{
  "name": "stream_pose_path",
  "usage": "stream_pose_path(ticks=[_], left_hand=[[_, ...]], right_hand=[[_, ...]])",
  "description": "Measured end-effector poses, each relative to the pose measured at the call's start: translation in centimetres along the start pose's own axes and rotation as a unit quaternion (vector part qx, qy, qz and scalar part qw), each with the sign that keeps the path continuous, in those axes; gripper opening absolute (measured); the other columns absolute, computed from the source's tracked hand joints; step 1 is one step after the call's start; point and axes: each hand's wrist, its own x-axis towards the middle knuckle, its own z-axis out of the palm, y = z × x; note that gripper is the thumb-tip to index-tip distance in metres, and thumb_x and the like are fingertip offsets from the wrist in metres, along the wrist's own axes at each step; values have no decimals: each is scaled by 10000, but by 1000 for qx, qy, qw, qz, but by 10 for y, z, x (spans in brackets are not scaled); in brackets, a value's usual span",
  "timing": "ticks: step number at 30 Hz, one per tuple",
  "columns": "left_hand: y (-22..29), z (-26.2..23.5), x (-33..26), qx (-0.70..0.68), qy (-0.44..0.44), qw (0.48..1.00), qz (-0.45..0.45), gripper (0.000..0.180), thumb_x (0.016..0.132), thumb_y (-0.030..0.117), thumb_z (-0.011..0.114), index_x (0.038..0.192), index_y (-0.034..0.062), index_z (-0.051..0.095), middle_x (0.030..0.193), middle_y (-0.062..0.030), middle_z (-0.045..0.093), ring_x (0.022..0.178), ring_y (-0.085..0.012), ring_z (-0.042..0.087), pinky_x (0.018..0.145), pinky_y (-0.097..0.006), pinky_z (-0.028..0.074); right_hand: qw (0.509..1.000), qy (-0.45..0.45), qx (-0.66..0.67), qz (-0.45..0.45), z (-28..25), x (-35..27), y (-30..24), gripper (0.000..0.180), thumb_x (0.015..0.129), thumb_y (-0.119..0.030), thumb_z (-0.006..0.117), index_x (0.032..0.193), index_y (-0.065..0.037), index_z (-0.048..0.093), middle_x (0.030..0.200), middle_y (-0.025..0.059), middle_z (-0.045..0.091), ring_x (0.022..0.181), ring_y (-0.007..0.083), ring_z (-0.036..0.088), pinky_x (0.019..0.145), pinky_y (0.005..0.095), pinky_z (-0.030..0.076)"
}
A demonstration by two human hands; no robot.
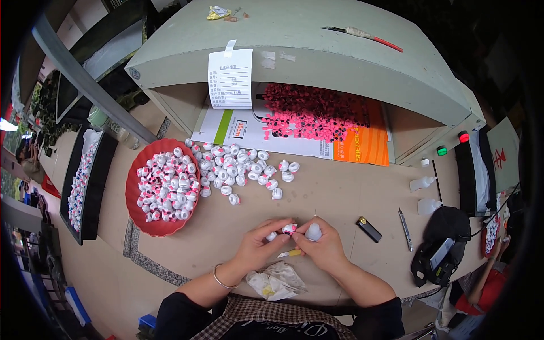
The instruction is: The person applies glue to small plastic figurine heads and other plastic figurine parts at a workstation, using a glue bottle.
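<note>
A small white and pink piece (pixel 289 228) is pinched between both hands, just above the tabletop (pixel 334 192). The left hand (pixel 256 247) is closed on it. A little white bottle (pixel 313 231) is gripped in the right hand (pixel 324 249). The round, tiny piece could be dropped or smeared if squeezed wrong.

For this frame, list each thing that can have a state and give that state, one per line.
Left hand: shut on a small white-and-pink piece.
Right hand: holding a small squeeze bottle, tip up.
Red bowl: piled with the same pieces.
Loose pile: spread on the table.
Black tray: filled in rows.
Red light and green light: whether lit, cannot tell.
Two bottles: upright.
Rag: crumpled.
</note>
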Motion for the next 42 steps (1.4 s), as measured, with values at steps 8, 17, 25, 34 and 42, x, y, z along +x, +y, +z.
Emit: stream_pose_path(ticks=[8, 17, 25, 34, 42], left_hand=[[-2, -7, 4, -97, -18, 990, -99, 316, 806, 21, 547, 1120, 4, 511, 976, -48, 581, 791, -82, 537, 689, -199, 451], [-3, -10, 4, -171, -26, 980, -99, 317, 816, 27, 535, 1131, 6, 502, 1006, -59, 576, 842, -93, 541, 729, -225, 469], [-1, -7, 4, -180, -20, 979, -94, 317, 824, 30, 526, 1139, 20, 500, 1025, -60, 565, 847, -95, 541, 740, -229, 467], [19, -87, 10, -553, 190, 804, 112, 327, 887, 212, 438, 1175, 57, 426, 1109, -66, 518, 647, -65, 417, 519, -154, 355], [27, -35, 7, -423, 69, 897, -110, 292, 884, 156, 447, 1160, 66, 420, 996, -62, 536, 761, -91, 540, 624, -183, 438]], right_hand=[[989, 4, -66, -136, -7, 12, 18, 178, 726, -64, 653, 882, -26, 575, 793, 44, 556, 709, 122, 559, 621, 233, 454], [969, -16, -140, -203, -5, 13, 11, 157, 716, -70, 644, 849, -28, 572, 790, 56, 535, 721, 169, 554, 636, 270, 440], [956, -1, -169, -240, -4, 16, 18, 199, 711, -20, 632, 897, -24, 561, 784, 51, 543, 694, 140, 543, 635, 252, 440], [997, 6, 12, -73, -2, 14, 14, 306, 767, 4, 560, 1054, -19, 454, 842, 31, 522, 747, 92, 513, 591, 212, 449], [985, 48, 33, -162, -19, 6, -7, 362, 838, -59, 465, 1173, 11, 349, 981, 104, 518, 904, 168, 538, 737, 283, 451]])
